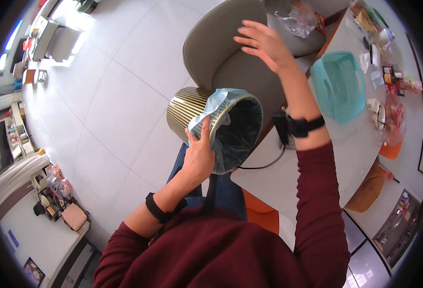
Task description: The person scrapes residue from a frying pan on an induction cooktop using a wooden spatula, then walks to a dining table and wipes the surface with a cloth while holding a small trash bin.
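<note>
My left hand (200,153) grips the rim of a striped black-and-gold waste bin (186,111), fingers on its outside. The bin lies tilted, its mouth towards the right. A thin translucent bluish plastic liner (218,99) lines it and folds over the rim. Something pale shows inside near the rim; I cannot tell what it is. My right hand (263,45) is raised above the bin, over a grey-brown chair, with fingers apart and nothing in it. Both wrists wear black bands.
The chair (222,36) stands just beyond the bin. On the white table (344,154) at right are a turquoise plastic basket (341,86), cups, bags and jars. An orange chair (263,212) is close by my right side. A white desk (35,230) stands lower left.
</note>
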### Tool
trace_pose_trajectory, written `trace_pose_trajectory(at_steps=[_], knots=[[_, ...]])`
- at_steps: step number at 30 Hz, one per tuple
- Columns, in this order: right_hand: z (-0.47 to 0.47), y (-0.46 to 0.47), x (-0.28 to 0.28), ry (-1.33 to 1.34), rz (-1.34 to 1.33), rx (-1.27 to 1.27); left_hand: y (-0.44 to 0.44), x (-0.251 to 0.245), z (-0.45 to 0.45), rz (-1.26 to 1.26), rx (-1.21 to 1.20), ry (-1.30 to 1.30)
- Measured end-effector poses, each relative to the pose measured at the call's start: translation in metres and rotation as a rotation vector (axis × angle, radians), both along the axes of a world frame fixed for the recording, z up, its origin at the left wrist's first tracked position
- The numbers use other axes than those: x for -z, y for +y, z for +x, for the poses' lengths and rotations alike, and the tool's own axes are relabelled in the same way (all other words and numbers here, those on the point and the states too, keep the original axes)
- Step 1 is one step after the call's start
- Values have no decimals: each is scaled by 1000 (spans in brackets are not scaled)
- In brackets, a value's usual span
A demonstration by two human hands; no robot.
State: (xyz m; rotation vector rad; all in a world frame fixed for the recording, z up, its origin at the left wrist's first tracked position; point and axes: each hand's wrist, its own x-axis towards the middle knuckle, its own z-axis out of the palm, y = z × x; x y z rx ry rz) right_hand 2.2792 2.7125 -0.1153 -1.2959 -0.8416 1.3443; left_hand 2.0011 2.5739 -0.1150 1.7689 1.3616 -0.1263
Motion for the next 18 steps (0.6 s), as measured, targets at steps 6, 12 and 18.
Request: trace_pose_trajectory(at_steps=[6, 12, 18], knots=[[68, -144, -7, -237, -237, 290, -3, -13, -1, 79, 27, -29], [81, -249, 41, -632, -304, 347, -2, -6, -2, 126, 24, -63], [51, -182, 56, -555, -54, 682, -1, 5, -13, 115, 28, -27]])
